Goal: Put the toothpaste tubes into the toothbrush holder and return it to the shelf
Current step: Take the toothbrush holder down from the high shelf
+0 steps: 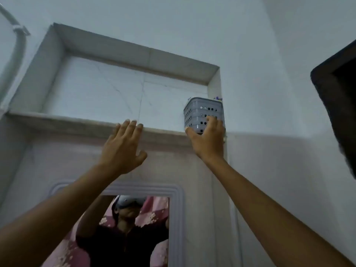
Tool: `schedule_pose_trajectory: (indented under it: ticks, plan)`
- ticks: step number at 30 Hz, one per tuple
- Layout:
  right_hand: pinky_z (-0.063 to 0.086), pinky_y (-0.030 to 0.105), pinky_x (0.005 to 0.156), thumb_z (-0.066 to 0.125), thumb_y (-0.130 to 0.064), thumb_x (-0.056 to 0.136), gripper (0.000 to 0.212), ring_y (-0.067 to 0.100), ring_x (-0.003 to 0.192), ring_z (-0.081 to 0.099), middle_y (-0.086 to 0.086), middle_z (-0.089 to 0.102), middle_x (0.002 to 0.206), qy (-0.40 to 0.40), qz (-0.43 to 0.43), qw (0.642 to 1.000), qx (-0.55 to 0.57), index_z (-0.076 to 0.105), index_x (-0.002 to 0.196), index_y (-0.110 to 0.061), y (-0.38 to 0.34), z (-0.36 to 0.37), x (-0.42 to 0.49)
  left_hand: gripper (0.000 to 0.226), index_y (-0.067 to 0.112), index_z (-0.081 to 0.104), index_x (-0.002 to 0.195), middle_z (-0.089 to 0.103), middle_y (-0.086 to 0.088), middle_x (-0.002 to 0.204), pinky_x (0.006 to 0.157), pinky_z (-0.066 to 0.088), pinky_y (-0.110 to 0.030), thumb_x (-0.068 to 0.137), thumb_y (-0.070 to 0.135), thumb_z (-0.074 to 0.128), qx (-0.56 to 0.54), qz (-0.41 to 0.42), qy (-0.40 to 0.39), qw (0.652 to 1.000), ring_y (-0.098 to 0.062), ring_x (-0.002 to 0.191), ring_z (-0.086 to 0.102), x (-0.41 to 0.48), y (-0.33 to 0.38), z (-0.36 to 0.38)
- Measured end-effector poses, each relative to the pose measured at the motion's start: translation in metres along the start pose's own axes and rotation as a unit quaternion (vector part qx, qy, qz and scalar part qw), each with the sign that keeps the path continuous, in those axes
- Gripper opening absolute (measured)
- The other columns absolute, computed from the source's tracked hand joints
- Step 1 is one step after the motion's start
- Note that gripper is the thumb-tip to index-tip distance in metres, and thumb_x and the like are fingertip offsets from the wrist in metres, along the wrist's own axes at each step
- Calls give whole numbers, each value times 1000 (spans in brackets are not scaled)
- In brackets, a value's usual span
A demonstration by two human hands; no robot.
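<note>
The grey perforated toothbrush holder (200, 112) stands upright at the right end of the stone shelf (57, 122), inside a recessed wall niche above me. My right hand (209, 140) wraps its lower front, fingers on the holes and thumb at its left bottom corner. A bit of a tube's blue-and-white tip (218, 98) shows above the rim at the back right; the rest of the contents are hidden. My left hand (123, 149) is raised flat, fingers apart, fingertips touching the shelf's front edge, holding nothing.
The niche's right wall (213, 89) is close beside the holder. Below the shelf hangs a white-framed mirror (177, 209) reflecting a person with raised arms. A dark object (337, 105) juts in at the right edge. A pipe (17, 41) runs down the upper left wall.
</note>
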State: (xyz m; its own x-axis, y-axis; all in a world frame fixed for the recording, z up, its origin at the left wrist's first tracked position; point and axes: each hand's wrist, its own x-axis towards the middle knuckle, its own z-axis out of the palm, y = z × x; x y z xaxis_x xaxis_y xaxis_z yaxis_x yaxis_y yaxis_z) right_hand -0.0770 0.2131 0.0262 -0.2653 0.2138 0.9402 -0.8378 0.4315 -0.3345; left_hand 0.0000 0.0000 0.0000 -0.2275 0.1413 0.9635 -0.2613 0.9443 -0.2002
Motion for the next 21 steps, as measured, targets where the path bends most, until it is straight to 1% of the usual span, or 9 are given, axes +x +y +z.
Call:
schedule_pose_trajectory:
  ticks: [3,4,7,11,14,16,18,21]
  plan:
    - [42,49,112,82,-47,83,92,37,141,36,18,38,154,-4,56,998,-26,37,149,-2,6,10,25,79,3,37,138,50,-20,135,117,21,-51,71,42,51,33,3,24,999,-37,130,41,5,-5,8]
    - [40,50,114,83,-51,81,98,38,142,35,19,37,155,-12,80,996,-35,34,151,-2,6,13,31,79,3,38,138,50,-19,134,117,21,-52,71,43,52,41,-2,19,999,-37,128,43,4,-5,10]
    - [36,49,117,85,-58,76,110,40,140,37,21,35,155,1,129,990,-52,31,153,-1,10,27,49,81,2,38,137,49,-19,136,117,21,-52,70,45,53,33,-16,28,999,-37,130,41,6,-1,14]
    - [33,46,114,88,-55,71,114,38,138,38,20,38,153,17,178,983,-46,28,153,-3,8,35,60,80,1,40,134,49,-21,135,117,22,-51,68,44,55,26,-34,24,999,-39,130,41,9,5,13]
    - [28,46,117,90,-57,64,121,39,140,38,21,41,154,-12,222,974,-41,29,154,-4,4,33,67,82,1,38,135,47,-21,138,117,23,-50,66,43,57,28,-37,16,999,-38,132,39,8,6,12]
    - [26,45,119,91,-58,63,121,38,142,38,20,42,154,-25,240,970,-27,30,152,-4,0,30,68,83,1,39,134,47,-21,137,117,23,-49,64,42,58,24,-38,13,999,-38,132,39,8,5,10]
    - [28,46,119,91,-56,63,118,37,143,39,19,42,154,-22,238,971,1,32,151,-5,-3,26,66,84,1,39,135,47,-20,137,117,23,-49,63,42,57,25,-38,4,999,-37,132,39,8,6,7]
    - [34,47,116,92,-53,64,118,38,142,42,17,41,155,-3,225,973,60,29,153,-7,-6,21,61,88,2,35,138,44,-20,141,118,21,-48,64,44,55,21,-37,-14,999,-37,135,35,6,6,4]
